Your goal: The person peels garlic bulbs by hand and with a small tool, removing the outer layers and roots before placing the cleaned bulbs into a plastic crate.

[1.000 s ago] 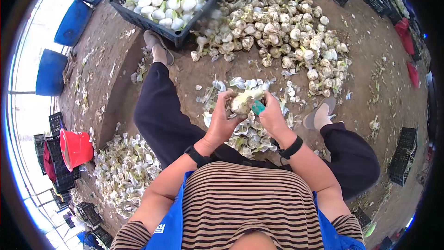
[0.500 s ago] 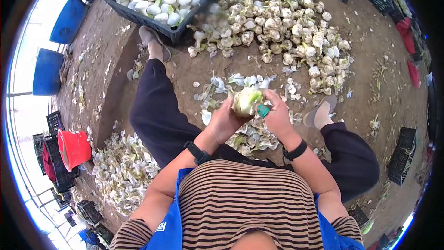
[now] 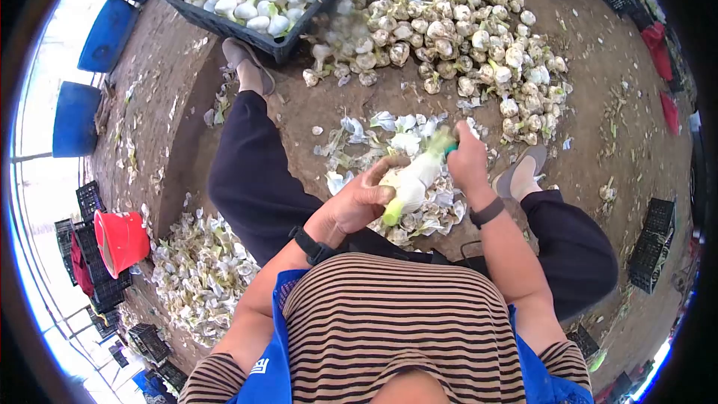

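In front of my lap, my left hand [image 3: 364, 196] is closed round a garlic bulb [image 3: 404, 188], its pale green cut stem pointing down toward me. From the bulb a whitish outer skin [image 3: 432, 155] stretches up and right. My right hand [image 3: 469, 158] grips the far end of that skin, slightly smeared by motion. Something green [image 3: 451, 149] shows at its thumb, partly hidden. Loose white skins [image 3: 430, 217] lie on the ground below both hands.
A large heap of unpeeled garlic [image 3: 441, 30] lies ahead. A black crate [image 3: 280, 49] of clean white bulbs stands beyond my left foot. More skins [image 3: 202, 277] are piled at left, near a red bucket [image 3: 121, 242]. Blue barrels [image 3: 76, 118] and black crates [image 3: 651, 243] stand farther out.
The bulb has turned so its green stem points toward me. My right hand has moved right and up, away from the left, drawing the skin out. My left hand has moved slightly left.
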Motion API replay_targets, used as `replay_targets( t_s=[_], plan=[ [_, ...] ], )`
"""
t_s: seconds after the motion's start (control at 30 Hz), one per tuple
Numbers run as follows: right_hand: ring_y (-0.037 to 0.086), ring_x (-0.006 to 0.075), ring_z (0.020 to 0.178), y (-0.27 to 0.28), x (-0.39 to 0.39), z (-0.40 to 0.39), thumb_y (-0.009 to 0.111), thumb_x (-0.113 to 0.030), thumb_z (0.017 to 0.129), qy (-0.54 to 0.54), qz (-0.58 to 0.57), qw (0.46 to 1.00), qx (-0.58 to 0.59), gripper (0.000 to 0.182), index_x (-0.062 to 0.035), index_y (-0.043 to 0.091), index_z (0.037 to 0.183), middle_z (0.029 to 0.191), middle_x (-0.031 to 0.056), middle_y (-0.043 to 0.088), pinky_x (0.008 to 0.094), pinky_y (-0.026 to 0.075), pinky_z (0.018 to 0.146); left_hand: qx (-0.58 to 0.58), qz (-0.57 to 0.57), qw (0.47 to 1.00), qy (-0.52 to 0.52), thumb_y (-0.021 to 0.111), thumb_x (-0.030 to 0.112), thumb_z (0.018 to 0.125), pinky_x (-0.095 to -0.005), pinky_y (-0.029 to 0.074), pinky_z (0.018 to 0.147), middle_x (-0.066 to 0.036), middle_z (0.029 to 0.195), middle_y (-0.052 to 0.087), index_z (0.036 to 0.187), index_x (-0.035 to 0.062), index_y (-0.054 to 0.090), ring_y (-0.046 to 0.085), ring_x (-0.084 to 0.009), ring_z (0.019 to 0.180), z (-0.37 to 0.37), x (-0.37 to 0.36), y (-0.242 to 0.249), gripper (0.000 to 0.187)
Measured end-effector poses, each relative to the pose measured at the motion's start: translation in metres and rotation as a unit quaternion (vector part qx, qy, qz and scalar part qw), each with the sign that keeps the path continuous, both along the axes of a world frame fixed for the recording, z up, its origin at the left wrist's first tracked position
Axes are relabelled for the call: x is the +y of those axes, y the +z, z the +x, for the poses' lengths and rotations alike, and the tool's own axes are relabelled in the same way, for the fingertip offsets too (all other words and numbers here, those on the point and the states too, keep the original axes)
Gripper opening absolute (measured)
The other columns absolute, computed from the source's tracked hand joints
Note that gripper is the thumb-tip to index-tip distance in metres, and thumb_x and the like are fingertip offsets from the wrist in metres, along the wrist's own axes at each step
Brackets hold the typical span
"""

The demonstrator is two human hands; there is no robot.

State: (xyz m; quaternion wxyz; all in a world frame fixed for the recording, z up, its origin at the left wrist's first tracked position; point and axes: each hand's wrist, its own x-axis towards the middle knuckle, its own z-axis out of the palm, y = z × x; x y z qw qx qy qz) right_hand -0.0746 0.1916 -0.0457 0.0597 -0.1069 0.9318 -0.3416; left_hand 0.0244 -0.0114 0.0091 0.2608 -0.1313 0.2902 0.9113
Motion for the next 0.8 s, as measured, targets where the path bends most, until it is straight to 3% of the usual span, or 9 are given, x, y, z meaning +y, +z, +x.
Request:
replay_targets(
  t_s=[0.1,0.2,0.37,0.43,0.5,0.57,0.63,0.7,0.8],
  plan=[
    [0.06,0.0395,0.085,0.003,0.008,0.01,0.057,-0.01,0.078,0.114,0.155,0.977,-0.091,0.026,0.0021,0.052,0.1,0.091,0.0185,0.063,0.0418,0.048,0.073,0.005,-0.022,1.0,0.009,0.074,0.037,0.075,-0.0332,0.044,0.093,-0.007,0.123,0.051,0.133,0.0017,0.034,0.053,-0.0188,0.11,0.005,-0.001,-0.011,0.079],
    [0.059,0.0305,0.1,0.056,-0.009,0.02,0.064,-0.015,0.078,0.127,-0.232,0.953,-0.147,0.043,0.0011,0.052,0.116,0.106,0.0191,0.061,0.0335,0.044,0.089,-0.105,-0.081,0.99,0.056,0.051,0.051,0.089,-0.0301,0.048,0.081,-0.001,0.112,0.058,0.124,0.0102,0.048,0.058,-0.0136,0.098,0.007,-0.006,-0.022,0.054],
    [0.055,0.0193,0.105,0.051,-0.023,0.04,0.061,-0.007,0.08,0.148,-0.356,0.902,-0.194,0.039,-0.0001,0.052,0.118,0.109,0.0124,0.061,0.0322,0.044,0.089,-0.126,-0.085,0.979,0.137,0.043,0.053,0.09,-0.0371,0.045,0.091,-0.005,0.116,0.057,0.125,0.0101,0.047,0.056,-0.0205,0.102,-0.003,0.004,-0.009,0.055],
    [0.054,0.0158,0.106,0.068,-0.03,0.048,0.055,-0.002,0.082,0.069,-0.503,0.817,-0.273,0.037,0.0001,0.051,0.119,0.106,0.011,0.06,0.0292,0.045,0.087,-0.12,-0.053,0.978,0.163,0.044,0.053,0.09,-0.0376,0.045,0.091,-0.005,0.116,0.056,0.125,0.0101,0.046,0.055,-0.021,0.103,-0.001,0.005,-0.008,0.055],
    [0.056,0.0151,0.101,0.069,-0.034,0.048,0.054,0.003,0.08,0.026,-0.45,0.862,-0.233,0.033,-0.0007,0.054,0.113,0.101,0.0106,0.061,0.0284,0.046,0.082,-0.119,-0.061,0.977,0.167,0.046,0.052,0.089,-0.0366,0.045,0.088,-0.005,0.116,0.056,0.123,0.0101,0.047,0.054,-0.0205,0.104,0.003,0.006,-0.018,0.054],
    [0.059,0.0176,0.093,0.049,-0.031,0.042,0.056,0.005,0.076,0.077,-0.256,0.961,-0.075,0.029,-0.0022,0.055,0.104,0.097,0.0108,0.061,0.0299,0.048,0.076,-0.085,-0.044,0.987,0.13,0.048,0.052,0.089,-0.0336,0.044,0.079,-0.002,0.11,0.057,0.119,0.0118,0.049,0.054,-0.0154,0.098,0.006,0.011,-0.019,0.05],
    [0.06,0.0248,0.081,0.033,-0.033,0.039,0.057,0.005,0.072,0.061,-0.26,0.962,-0.051,0.025,-0.0027,0.055,0.096,0.09,0.0111,0.059,0.0344,0.048,0.071,-0.09,-0.029,0.985,0.142,0.051,0.052,0.088,-0.0321,0.044,0.073,-0.002,0.107,0.058,0.12,0.0122,0.049,0.054,-0.0149,0.092,0.007,0.008,-0.019,0.051],
    [0.058,0.0313,0.078,0.002,-0.021,0.031,0.057,0.004,0.073,0.083,-0.097,0.987,0.095,0.026,-0.0034,0.055,0.097,0.084,0.0111,0.057,0.0388,0.047,0.07,-0.106,-0.007,0.987,0.123,0.054,0.052,0.086,-0.031,0.045,0.071,-0.002,0.108,0.058,0.12,0.0118,0.05,0.056,-0.0153,0.094,0.009,0.004,-0.024,0.053],
    [0.056,0.0336,0.08,-0.008,0.002,0.017,0.062,-0.006,0.075,0.093,-0.001,0.991,0.094,0.025,-0.0046,0.057,0.099,0.083,0.0123,0.056,0.0407,0.047,0.072,-0.094,-0.047,0.986,0.127,0.055,0.053,0.085,-0.0302,0.047,0.074,-0.004,0.112,0.058,0.121,0.0098,0.049,0.057,-0.0172,0.099,0.01,-0.004,-0.023,0.056]
  ],
)
